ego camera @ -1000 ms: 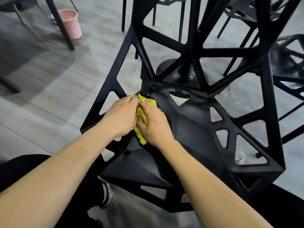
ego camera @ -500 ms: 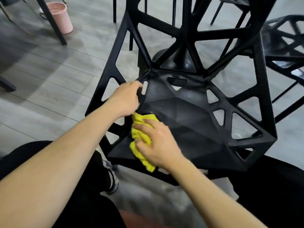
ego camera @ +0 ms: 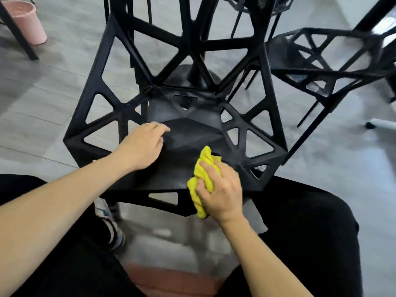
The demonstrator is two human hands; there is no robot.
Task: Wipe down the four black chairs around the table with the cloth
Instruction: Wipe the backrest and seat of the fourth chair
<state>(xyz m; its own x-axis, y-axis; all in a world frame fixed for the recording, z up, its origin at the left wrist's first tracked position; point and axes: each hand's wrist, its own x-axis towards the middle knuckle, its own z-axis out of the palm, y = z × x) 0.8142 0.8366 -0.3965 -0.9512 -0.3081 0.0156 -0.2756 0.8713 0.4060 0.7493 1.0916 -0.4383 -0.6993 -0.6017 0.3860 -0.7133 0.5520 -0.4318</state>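
Observation:
A black chair point(ego camera: 192, 133) with triangular cut-outs stands right in front of me, its seat facing up. My right hand point(ego camera: 220, 189) grips a bunched yellow cloth point(ego camera: 203, 170) against the seat's front right edge. My left hand point(ego camera: 143, 144) rests on the left part of the seat with loosely bent fingers and holds nothing. A second black chair point(ego camera: 325, 58) of the same kind stands at the upper right. Parts of further black chairs show along the top edge.
The table's black round base and post point(ego camera: 192, 76) stand behind the chair. A pink bucket point(ego camera: 25, 20) sits on the grey floor at the upper left beside a dark leg. My black-trousered knees flank the chair's front; a shoe point(ego camera: 111, 228) shows beneath.
My right hand has drawn the cloth from the seat's left side across to its front right edge. My left hand has shifted from the left armrest frame onto the seat.

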